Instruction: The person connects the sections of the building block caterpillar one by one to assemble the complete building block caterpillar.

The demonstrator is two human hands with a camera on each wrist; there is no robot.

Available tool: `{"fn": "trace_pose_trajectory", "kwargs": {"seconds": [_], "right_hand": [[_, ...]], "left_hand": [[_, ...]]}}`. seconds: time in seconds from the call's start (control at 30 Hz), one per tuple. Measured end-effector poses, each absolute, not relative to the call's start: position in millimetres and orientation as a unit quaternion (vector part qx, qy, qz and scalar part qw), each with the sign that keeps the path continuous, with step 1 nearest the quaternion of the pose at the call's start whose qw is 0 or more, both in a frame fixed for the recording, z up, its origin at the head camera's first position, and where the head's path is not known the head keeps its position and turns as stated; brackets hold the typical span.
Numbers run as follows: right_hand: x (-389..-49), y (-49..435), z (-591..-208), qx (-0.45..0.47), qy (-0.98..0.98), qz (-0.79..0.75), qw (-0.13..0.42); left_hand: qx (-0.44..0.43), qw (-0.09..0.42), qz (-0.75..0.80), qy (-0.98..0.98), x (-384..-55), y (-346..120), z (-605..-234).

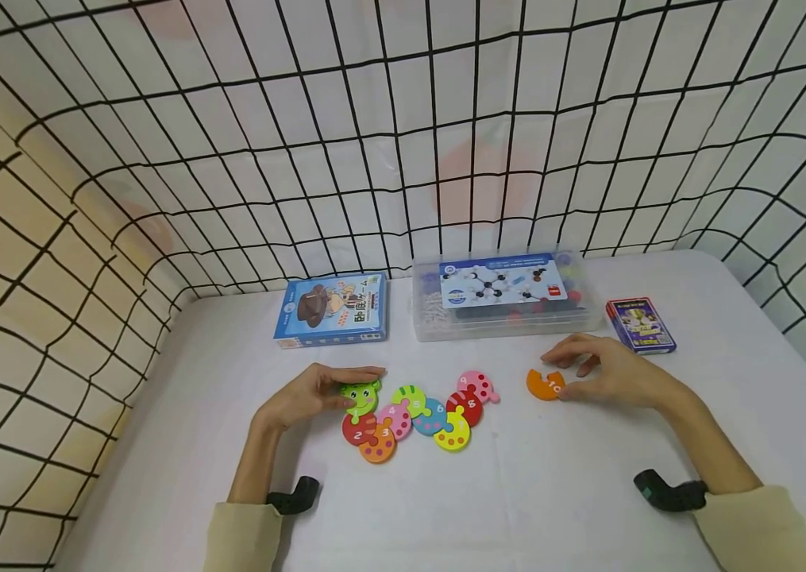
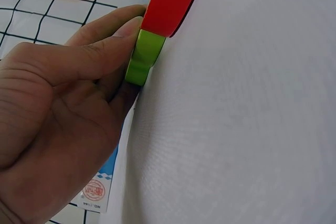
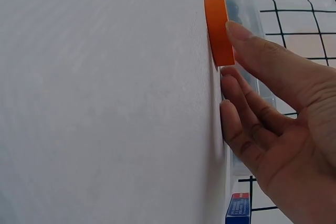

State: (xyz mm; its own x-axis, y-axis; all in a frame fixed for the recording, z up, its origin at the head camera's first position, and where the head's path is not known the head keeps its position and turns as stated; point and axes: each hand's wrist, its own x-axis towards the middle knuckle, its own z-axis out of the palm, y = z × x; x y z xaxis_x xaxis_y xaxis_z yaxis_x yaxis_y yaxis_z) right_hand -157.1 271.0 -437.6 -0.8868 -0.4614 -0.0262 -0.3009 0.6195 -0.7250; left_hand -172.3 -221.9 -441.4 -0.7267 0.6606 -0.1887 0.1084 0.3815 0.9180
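Note:
On the white table lies a caterpillar jigsaw of linked, numbered round pieces, with a red piece (image 1: pixel 358 430) beside its green smiling head piece (image 1: pixel 361 396). My left hand (image 1: pixel 306 396) pinches that head, thumb at its left side and fingers along its upper edge. The green piece (image 2: pixel 146 53) shows edge-on under the thumb in the left wrist view. A loose orange piece (image 1: pixel 544 385) marked 10 lies right of the pink piece (image 1: pixel 477 386) that ends the chain. The thumb of my right hand (image 1: pixel 606 372) touches its edge, while the bent fingers stand apart from it.
Behind the puzzle stand a blue game box (image 1: pixel 332 311) and a clear plastic case (image 1: pixel 506 322) with a molecule label. A small purple card box (image 1: pixel 641 326) lies beyond the right hand. Black grid netting (image 1: pixel 403 143) over white cloth encloses the table's back and sides.

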Motion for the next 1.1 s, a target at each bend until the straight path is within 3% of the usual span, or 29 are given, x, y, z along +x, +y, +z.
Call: {"fn": "trace_pose_trajectory", "kwargs": {"seconds": [1.1], "right_hand": [[-152,230,-438,-0.153,0.892,-0.407,0.118]], "left_hand": [[0.244,0.278,0.503,0.781,-173,-223,-442]]}}
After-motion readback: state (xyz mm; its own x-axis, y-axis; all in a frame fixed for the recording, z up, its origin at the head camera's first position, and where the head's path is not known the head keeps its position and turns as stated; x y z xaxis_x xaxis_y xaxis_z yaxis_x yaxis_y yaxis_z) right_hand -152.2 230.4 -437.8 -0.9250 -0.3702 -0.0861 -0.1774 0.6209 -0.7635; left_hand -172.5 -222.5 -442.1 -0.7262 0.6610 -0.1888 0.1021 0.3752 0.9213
